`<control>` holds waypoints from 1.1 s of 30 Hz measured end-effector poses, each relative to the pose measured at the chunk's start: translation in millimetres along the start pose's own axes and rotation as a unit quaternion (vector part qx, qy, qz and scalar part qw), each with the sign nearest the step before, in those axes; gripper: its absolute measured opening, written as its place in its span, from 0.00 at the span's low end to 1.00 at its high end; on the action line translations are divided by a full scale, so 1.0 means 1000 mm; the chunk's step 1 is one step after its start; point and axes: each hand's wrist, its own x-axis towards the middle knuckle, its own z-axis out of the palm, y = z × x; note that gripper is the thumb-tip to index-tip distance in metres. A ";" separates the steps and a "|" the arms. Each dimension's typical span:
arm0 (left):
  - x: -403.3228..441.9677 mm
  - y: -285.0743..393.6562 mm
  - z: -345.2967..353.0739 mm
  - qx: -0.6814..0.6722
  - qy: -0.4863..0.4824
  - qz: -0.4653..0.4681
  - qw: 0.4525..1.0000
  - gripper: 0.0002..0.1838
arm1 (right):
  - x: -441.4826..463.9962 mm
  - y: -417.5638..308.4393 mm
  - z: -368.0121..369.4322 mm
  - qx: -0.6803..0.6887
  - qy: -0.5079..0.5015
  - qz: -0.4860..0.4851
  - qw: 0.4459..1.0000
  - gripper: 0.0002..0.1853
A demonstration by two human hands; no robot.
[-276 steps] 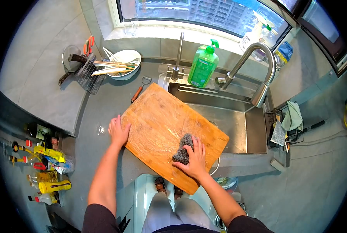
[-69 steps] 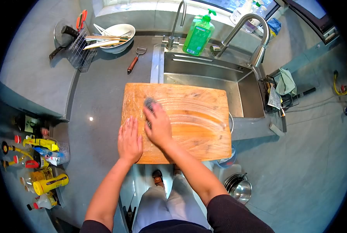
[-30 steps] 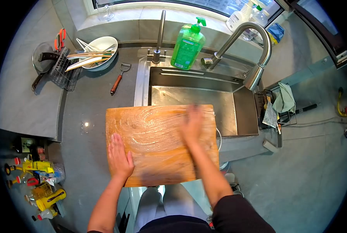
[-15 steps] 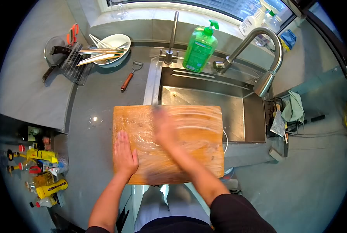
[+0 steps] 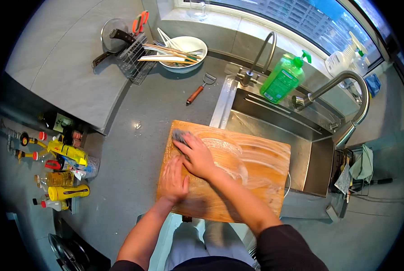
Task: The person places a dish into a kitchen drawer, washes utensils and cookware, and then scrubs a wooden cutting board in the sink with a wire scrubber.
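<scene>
A wooden cutting board (image 5: pixel 260 167), wet and streaked with pale suds, lies across the counter and the front of the sink. My left hand (image 5: pixel 174 183) rests flat on the board's left part, fingers stretched out and holding nothing. Just above it, my right hand (image 5: pixel 198 157) presses a grey scouring pad (image 5: pixel 180 136) against the board near its upper left corner. Part of the pad is hidden under the fingers. The two hands nearly meet at the fingertips.
Behind the board is a steel sink (image 5: pixel 308 169) with a curved faucet (image 5: pixel 362 104) and a green soap bottle (image 5: pixel 281 80). A peeler (image 5: pixel 200 89) lies near a bowl (image 5: pixel 184 67) of chopsticks. Several bottles (image 5: pixel 59 178) crowd the left; a wire rack (image 5: pixel 136 58) stands behind.
My right hand has moved the scouring pad leftward across the board to its upper left. My left hand stays flat on the board. The whole view has turned and shifted.
</scene>
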 end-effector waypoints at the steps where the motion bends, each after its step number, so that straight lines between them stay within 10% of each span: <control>1: -0.001 -0.001 0.001 -0.007 0.004 0.001 1.000 0.35 | -0.015 0.006 -0.023 -0.001 -0.033 -0.019 0.999 0.31; 7: 0.007 -0.009 -0.002 -0.025 0.005 0.044 0.999 0.34 | 0.002 0.045 -0.047 -0.052 0.043 0.103 0.992 0.32; 11: 0.010 -0.005 -0.009 -0.027 -0.006 0.055 0.998 0.35 | 0.009 0.029 -0.039 -0.009 -0.065 -0.041 0.997 0.35; 18: 0.045 -0.013 -0.014 -0.006 -0.072 0.150 0.986 0.34 | -0.091 0.089 -0.143 -0.078 -0.035 0.308 0.948 0.31; 33: 0.086 -0.017 0.029 0.126 -0.051 0.264 0.955 0.26 | -0.165 0.034 -0.107 -0.192 0.242 0.399 0.864 0.28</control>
